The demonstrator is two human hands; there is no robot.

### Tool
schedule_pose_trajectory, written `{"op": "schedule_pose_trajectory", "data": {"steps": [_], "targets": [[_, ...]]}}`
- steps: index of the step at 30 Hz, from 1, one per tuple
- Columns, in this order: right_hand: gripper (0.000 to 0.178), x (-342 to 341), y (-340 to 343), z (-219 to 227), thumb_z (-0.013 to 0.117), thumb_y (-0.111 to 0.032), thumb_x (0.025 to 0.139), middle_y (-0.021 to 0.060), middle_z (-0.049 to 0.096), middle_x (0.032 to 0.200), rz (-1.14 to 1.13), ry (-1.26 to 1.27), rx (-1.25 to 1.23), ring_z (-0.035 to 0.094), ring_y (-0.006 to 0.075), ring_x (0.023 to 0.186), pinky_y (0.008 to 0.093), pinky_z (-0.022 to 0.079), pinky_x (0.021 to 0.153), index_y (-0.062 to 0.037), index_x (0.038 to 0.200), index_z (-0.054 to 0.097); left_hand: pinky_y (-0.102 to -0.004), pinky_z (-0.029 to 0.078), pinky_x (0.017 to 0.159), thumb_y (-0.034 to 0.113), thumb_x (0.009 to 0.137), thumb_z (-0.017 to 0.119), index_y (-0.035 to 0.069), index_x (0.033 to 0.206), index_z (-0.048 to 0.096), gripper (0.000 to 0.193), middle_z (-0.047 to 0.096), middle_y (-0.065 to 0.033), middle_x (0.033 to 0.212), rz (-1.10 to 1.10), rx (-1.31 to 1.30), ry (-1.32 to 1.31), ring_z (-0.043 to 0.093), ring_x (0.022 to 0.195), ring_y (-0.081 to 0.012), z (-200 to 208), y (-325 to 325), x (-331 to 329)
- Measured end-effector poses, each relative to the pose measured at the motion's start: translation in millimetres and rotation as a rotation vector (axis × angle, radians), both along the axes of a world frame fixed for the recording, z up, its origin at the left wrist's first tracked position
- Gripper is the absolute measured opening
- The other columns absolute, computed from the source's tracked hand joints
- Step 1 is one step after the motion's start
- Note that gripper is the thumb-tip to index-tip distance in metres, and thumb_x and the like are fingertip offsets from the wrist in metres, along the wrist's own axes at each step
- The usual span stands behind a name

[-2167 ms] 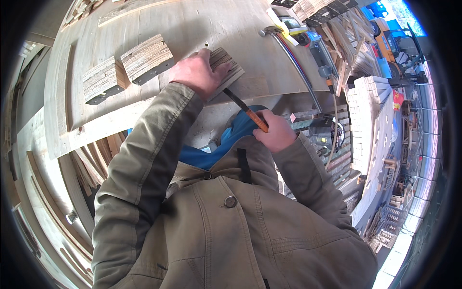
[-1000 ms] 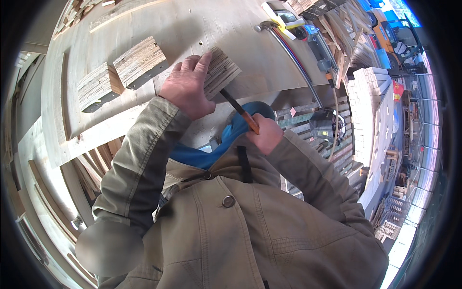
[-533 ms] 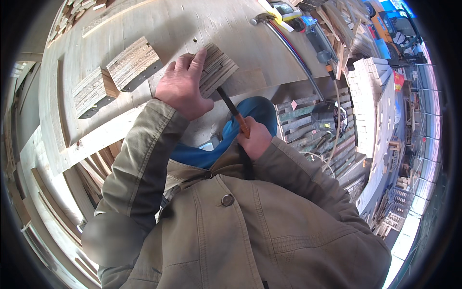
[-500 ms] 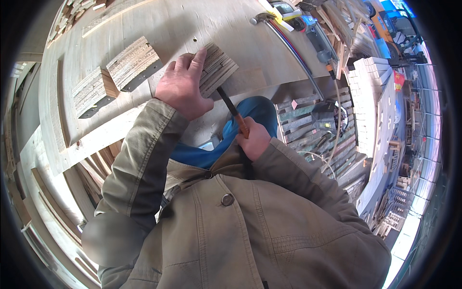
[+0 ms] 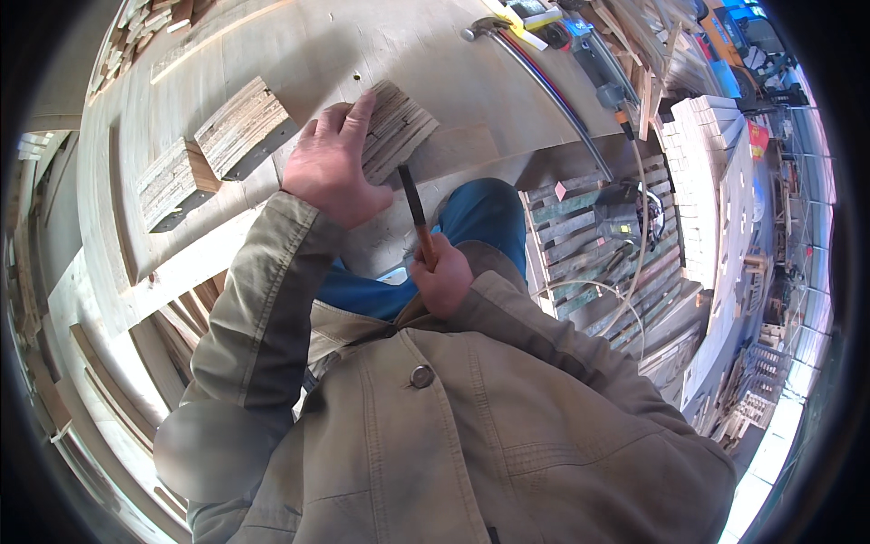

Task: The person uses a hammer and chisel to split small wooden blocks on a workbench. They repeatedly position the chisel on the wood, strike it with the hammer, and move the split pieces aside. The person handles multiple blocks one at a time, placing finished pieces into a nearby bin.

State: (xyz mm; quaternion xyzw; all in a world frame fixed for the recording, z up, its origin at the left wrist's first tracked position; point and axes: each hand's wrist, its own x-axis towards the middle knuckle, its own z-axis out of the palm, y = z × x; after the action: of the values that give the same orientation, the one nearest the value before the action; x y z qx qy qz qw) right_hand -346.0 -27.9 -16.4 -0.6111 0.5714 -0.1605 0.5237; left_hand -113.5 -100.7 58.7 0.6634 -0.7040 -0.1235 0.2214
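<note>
My left hand [image 5: 333, 163] lies against the left side of a layered wood block [image 5: 399, 127] and holds it, its fingers along the edge and its thumb stretched toward the near corner. In my right hand [image 5: 442, 276] is a file [image 5: 414, 199] with an orange-brown handle and a narrow dark blade. The blade points up at the block's near edge; whether its tip touches the block I cannot tell. Two similar layered blocks, a larger one [image 5: 240, 127] and a lower one [image 5: 172, 186], sit to the left on the wooden worktop [image 5: 308, 54].
A hammer [image 5: 480, 29] and long metal rods [image 5: 553, 95] lie at the worktop's far right. A corded power tool [image 5: 609, 91] rests beside them. Slatted pallets [image 5: 589, 245] and stacked timber [image 5: 702, 181] stand to the right. Loose strips [image 5: 136, 36] are piled at the far left.
My right hand has moved left and nearer my body, and the file now stands more upright. My left hand stays on the block; the whole view has shifted slightly.
</note>
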Motion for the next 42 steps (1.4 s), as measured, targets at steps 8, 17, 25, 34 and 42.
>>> {"op": "schedule_pose_trajectory", "data": {"steps": [8,17,25,34,42], "targets": [[0.020,-4.4,-4.8,-3.6,0.073,-0.012,0.091,0.0146,0.066,0.087,-0.020,0.018,0.000,0.067,0.0273,0.080,0.0419,0.052,0.075,-0.0038,0.104,0.060,-0.0495,0.050,0.116,0.028,0.067,0.087,0.010,0.169,0.037,0.115,0.056,-0.0235,0.148,0.004,0.051,0.010,0.057,0.136,-0.0444,0.7,-2.6,2.8],[0.036,-34.5,-34.3,9.2,0.074,-0.014,0.086,0.0226,0.070,0.093,0.140,0.117,-0.013,0.070,0.0411,0.092,0.0494,0.054,0.081,-0.0003,0.117,0.061,-0.0465,0.048,0.119,0.031,0.068,0.086,0.008,0.168,0.037,0.114,0.054,-0.0217,0.152,0.026,0.102,-0.007,0.055,0.140,-0.0423,6.2,-1.6,0.7],[0.043,-56.1,-59.4,28.0,0.073,-0.015,0.083,0.0190,0.066,0.087,0.286,0.225,-0.166,0.070,0.0385,0.086,0.0449,0.052,0.076,0.0008,0.121,0.063,-0.0452,0.048,0.121,0.030,0.068,0.086,0.009,0.168,0.039,0.112,0.054,-0.0207,0.153,0.046,0.106,-0.008,0.054,0.141,-0.0408,10.0,-0.5,-1.5],[0.042,-61.8,-72.6,38.1,0.076,-0.017,0.085,0.0274,0.069,0.096,0.353,0.148,-0.046,0.068,0.0482,0.099,0.0523,0.052,0.084,0.0023,0.120,0.061,-0.0451,0.048,0.121,0.030,0.069,0.084,0.010,0.168,0.038,0.111,0.053,-0.0201,0.154,0.054,0.136,-0.021,0.054,0.142,-0.0402,13.2,-0.7,-2.5],[0.045,-60.8,-77.3,51.5,0.077,-0.013,0.084,0.0255,0.069,0.097,0.363,0.329,-0.249,0.069,0.0476,0.098,0.0510,0.053,0.085,-0.0006,0.125,0.062,-0.0448,0.046,0.122,0.031,0.070,0.085,0.011,0.169,0.037,0.111,0.051,-0.0196,0.156,0.062,0.182,-0.014,0.050,0.146,-0.0396,16.4,-0.7,-2.4]]}}
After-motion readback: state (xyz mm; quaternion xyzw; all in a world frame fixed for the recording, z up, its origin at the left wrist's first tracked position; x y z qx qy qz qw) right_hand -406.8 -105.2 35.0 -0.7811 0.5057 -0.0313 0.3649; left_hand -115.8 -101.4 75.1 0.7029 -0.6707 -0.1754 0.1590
